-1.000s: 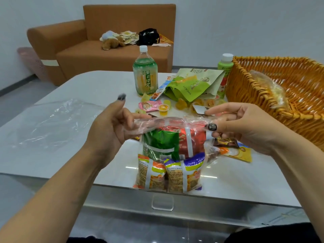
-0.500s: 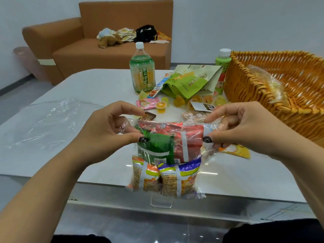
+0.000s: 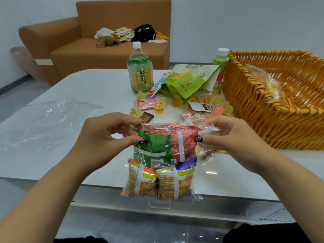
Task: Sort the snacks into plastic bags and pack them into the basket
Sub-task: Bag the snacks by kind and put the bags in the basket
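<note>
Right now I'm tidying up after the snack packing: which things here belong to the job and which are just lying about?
Part of the job:
filled plastic bag, pinched by left hand and right hand
wicker basket
loose jelly cups
spare plastic bag

Lying about:
tea bottle
plush toy on sofa

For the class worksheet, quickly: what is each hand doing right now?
Left hand: pinching the clear bag top.
Right hand: pinching the same bag's top.

Home living room or lounge, orange sofa [image 3: 112, 50] with plush toy [image 3: 107, 40] by white wall, white bench [image 3: 78, 95] with snacks, drink bottle [image 3: 139, 72]
</note>
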Tool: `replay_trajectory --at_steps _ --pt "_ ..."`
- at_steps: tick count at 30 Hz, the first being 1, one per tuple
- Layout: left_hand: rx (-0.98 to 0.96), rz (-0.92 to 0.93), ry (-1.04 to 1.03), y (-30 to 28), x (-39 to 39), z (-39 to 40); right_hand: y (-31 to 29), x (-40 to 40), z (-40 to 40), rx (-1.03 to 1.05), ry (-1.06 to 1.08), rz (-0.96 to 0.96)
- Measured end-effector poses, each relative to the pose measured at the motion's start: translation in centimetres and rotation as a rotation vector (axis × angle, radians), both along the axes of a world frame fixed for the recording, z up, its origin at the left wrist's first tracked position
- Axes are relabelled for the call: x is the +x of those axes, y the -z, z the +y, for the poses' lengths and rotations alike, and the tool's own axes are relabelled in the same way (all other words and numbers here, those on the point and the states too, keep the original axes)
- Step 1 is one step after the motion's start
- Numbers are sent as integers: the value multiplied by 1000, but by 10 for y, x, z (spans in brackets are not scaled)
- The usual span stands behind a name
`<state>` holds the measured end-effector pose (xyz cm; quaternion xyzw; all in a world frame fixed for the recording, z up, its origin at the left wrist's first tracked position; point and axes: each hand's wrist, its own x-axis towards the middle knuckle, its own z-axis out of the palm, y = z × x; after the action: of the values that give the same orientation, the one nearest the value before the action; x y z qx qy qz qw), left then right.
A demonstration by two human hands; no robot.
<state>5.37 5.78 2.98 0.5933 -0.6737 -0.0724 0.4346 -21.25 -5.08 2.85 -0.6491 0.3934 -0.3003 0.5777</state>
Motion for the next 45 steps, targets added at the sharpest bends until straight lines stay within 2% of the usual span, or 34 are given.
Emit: replay_trajectory --at_steps 2,4,7,9,13,18,21,24,26,27,29,31,32,36,40,45 --pt "5 32 -7 2 1 1 6 4 2 140 -28 -125" --pt "18 124 -57 2 0 1 13 7 3 152 20 -208" --pt "167 424 -215 7 0 -3 23 11 6 169 98 -320" --pt "305 659 -237 15 4 -6 29 15 8 183 132 -374" --pt "459 880 -158 30 7 -9 34 22 8 234 125 -464" --pt "438 1163 41 46 -2 -9 32 18 -1 233 37 -393" --pt "382 1055 -36 47 -8 -11 17 15 -9 -3 11 -150" --pt "307 905 -102 42 -15 -12 -6 12 -17 -427 -24 369" --pt "267 854 -125 39 -20 -14 -23 11 -16 -671 -110 616" --pt "248 841 -120 38 -23 -15 -31 13 -12 -758 -150 638" --pt "217 816 -81 33 -29 -16 -40 26 1 -878 -144 506" --pt "195 781 -29 27 -36 -15 -34 48 14 -985 -30 343" --pt "190 775 -2 24 -40 -14 -25 59 19 -1034 45 326" --pt "198 808 76 22 -49 -10 10 77 24 -1225 252 441" --pt "229 867 124 23 -47 -6 18 65 19 -1380 270 366" --pt "247 941 140 27 -35 -3 25 41 -1 -1322 368 419"
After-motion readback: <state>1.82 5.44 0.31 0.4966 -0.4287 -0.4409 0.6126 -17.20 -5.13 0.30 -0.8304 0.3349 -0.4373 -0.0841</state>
